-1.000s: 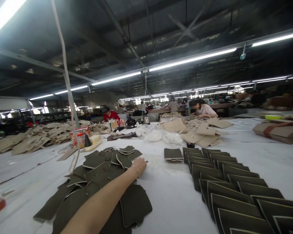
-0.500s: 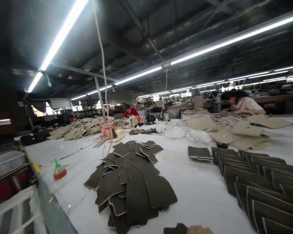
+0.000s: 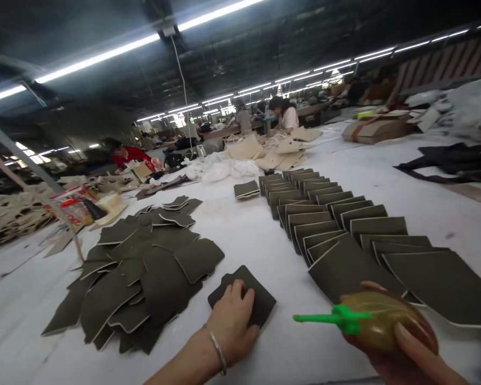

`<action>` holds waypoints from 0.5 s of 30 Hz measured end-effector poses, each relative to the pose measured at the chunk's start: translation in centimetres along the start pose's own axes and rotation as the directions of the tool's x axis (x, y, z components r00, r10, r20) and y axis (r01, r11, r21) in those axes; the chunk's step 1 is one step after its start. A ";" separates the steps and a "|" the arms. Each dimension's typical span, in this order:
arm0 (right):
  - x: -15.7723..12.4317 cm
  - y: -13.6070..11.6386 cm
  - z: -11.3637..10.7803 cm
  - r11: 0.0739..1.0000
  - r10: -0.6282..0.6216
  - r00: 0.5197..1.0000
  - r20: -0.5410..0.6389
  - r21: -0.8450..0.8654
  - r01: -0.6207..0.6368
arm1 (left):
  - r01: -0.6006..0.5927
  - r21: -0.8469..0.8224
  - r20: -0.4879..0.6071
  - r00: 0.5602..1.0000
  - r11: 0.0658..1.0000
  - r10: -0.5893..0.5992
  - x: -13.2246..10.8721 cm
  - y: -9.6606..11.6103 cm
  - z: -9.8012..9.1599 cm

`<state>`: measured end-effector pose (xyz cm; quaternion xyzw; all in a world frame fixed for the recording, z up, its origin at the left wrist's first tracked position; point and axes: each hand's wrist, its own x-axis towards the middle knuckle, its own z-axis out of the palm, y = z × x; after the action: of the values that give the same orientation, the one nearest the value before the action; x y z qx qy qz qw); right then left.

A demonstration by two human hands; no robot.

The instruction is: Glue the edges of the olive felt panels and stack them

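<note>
My left hand (image 3: pixel 231 318), with a bracelet at its wrist, rests on a dark olive panel (image 3: pixel 260 299) lying on the table. Its fingers are curled down onto the piece. A squeeze bottle (image 3: pixel 385 321) of amber liquid is gripped in my right hand (image 3: pixel 417 353), its green nozzle pointing left. The bottle hides part of the fingers. To the left of my left hand spreads a loose heap of dark olive pieces (image 3: pixel 160 267). Behind the bottle, overlapping folded panels (image 3: pixel 312 224) run away in two rows.
A small stack of dark panels (image 3: pixel 246 190) sits near the rows' far end. Farther back lie clear plastic bags (image 3: pixel 224 168) and beige pieces (image 3: pixel 280 152). Black fabric (image 3: pixel 452 163) and a cardboard box (image 3: pixel 377 128) are at right. Co-workers sit beyond the white table (image 3: pixel 224 230).
The view has swung right and down. Both my hands have come into fuller view. The green-tipped bottle, which stood on the table at left, is now in my right hand.
</note>
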<state>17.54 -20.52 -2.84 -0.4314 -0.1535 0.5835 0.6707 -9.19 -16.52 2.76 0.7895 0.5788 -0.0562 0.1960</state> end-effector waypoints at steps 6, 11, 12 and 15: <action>-0.8 -1.3 1.3 0.992 -0.069 0.995 -0.072 -0.106 0.061 | 0.005 0.101 0.047 0.999 0.995 -0.010 0.1 1.1 -0.2; -0.2 -0.8 0.5 0.993 -0.029 0.996 -0.080 -0.120 0.019 | 0.066 0.209 -0.014 0.998 0.976 -0.065 1.6 2.1 0.7; -0.2 -0.8 0.4 0.992 -0.025 0.996 -0.082 -0.122 0.015 | 0.069 0.229 -0.031 0.998 0.971 -0.063 1.9 2.1 0.8; -0.6 -1.3 0.9 0.990 -0.043 0.997 -0.066 -0.138 0.034 | 0.072 0.268 -0.056 0.997 0.961 -0.059 2.8 1.2 0.4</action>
<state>17.57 -20.68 -1.15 -0.4932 -0.1785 0.5433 0.6555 -7.09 -14.51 1.81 0.7903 0.5961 -0.1222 0.0712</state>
